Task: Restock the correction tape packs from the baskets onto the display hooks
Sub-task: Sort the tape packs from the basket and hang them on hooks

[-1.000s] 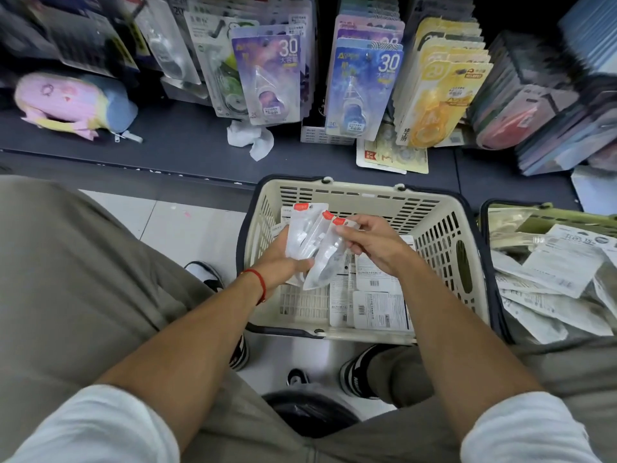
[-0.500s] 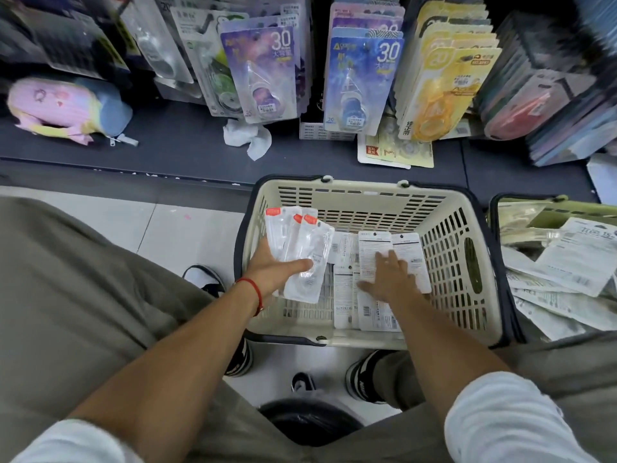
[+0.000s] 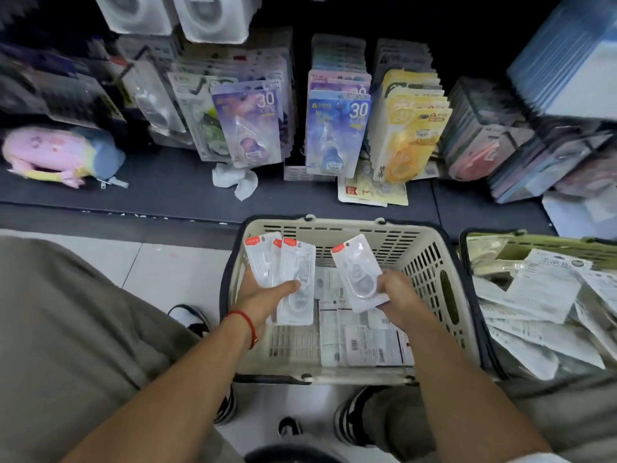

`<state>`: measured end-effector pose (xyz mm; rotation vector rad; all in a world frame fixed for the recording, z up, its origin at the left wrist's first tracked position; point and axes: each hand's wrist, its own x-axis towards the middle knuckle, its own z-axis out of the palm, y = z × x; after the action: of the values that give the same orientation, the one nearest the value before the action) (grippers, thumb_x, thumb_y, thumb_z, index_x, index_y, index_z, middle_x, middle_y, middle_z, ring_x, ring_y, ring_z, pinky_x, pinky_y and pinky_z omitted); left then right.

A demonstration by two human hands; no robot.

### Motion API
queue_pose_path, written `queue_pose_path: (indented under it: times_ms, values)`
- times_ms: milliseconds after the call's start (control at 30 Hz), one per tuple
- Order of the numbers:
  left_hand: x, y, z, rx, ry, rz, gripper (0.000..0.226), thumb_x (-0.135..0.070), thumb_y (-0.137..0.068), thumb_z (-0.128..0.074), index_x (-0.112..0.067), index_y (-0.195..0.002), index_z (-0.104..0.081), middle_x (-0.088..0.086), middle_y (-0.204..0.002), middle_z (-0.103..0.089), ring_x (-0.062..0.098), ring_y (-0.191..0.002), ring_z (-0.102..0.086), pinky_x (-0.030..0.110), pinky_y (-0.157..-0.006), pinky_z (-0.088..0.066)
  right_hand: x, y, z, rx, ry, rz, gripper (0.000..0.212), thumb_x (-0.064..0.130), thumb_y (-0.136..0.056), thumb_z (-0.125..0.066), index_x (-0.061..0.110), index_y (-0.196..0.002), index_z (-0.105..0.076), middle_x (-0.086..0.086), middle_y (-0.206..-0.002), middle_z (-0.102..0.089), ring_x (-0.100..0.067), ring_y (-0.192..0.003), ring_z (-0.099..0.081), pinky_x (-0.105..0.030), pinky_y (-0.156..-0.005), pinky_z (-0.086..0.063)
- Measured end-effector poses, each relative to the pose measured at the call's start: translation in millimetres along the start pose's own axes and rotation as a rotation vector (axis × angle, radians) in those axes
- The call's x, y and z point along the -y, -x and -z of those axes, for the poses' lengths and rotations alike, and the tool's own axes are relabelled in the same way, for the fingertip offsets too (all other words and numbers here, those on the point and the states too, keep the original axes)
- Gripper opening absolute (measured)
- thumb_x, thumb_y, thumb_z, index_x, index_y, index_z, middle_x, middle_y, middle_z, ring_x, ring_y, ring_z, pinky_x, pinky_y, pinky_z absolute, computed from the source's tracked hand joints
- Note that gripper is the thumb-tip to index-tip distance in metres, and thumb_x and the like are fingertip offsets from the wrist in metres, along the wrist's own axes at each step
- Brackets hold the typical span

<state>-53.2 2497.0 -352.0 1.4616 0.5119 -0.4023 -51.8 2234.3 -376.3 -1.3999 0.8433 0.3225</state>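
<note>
Stock in hand: left hand grips a fan of clear, red-tabbed correction tape packs, thumb across the front; right hand pinches one more pack by its lower edge. Both over the beige slotted plastic basket. Risk: fanned packs slipping as another is added.

Left hand holds fan of three white packs with red tabs, thumb pressed on front pack. Right hand grips single pack by lower end, tilted left, apart from fan. Both hands over beige basket; more packs lie face down on its bottom. Green basket at right, full of packs. Hanging packs on display above dark shelf. Pink plush pouch on shelf at left.
</note>
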Motion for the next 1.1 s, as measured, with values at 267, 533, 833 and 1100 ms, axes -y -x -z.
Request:
queue_pose_path:
  times_ms: [267, 533, 833, 1100]
  values:
    - [-54.6, 25.6, -14.3, 0.145, 0.357, -0.108, 0.058, -0.005, -0.089, -0.081, -0.028, -0.137, -0.058, 0.002, -0.126, -0.076, 0.026, -0.113, -0.074, 0.056, -0.088, -0.062, 73.4, 74.6, -42.6, 0.437, -0.272, 0.204, 0.039, -0.008, -0.085, -0.035, 0.004, -0.101, -0.069, -0.012, -0.093, -0.071, -0.023, -0.08, -0.066, -0.034, -0.066, -0.053]
    - [-143.4, 47.1, -4.9, 0.247, 0.428, -0.324, 0.068, 0.001, -0.088, -0.076, -0.024, -0.146, -0.05, 0.007, -0.135, -0.071, 0.03, -0.123, -0.069, 0.057, -0.105, -0.054, 151.9, 119.5, -82.5, 0.303, 0.107, 0.665, 0.045, 0.04, -0.086, -0.076, 0.021, -0.126, -0.069, 0.0, -0.116, -0.079, -0.022, -0.108, -0.075, -0.034, -0.086, -0.06]
    - [-277.3, 44.7, 29.8, 0.166, 0.119, -0.732, 0.085, 0.003, -0.072, -0.092, -0.025, -0.14, -0.051, 0.002, -0.134, -0.07, 0.022, -0.125, -0.067, 0.054, -0.107, -0.053, 255.2, 152.6, -120.4, 0.175, 0.047, 1.009, 0.032, 0.04, -0.075, -0.078, 0.037, -0.106, -0.071, 0.002, -0.109, -0.078, -0.019, -0.097, -0.077, -0.034, -0.076, -0.063]
    - [-308.8, 28.2, 63.6, -0.113, 0.034, -0.959, 0.087, -0.027, -0.072, -0.089, -0.058, -0.139, -0.042, -0.03, -0.133, -0.059, -0.005, -0.122, -0.059, 0.031, -0.102, -0.056, 308.7, 142.6, -147.0, 0.005, 0.09, 1.1, 0.024, 0.038, -0.081, -0.065, 0.034, -0.105, -0.066, 0.016, -0.101, -0.075, -0.005, -0.09, -0.072, -0.026, -0.072, -0.053]
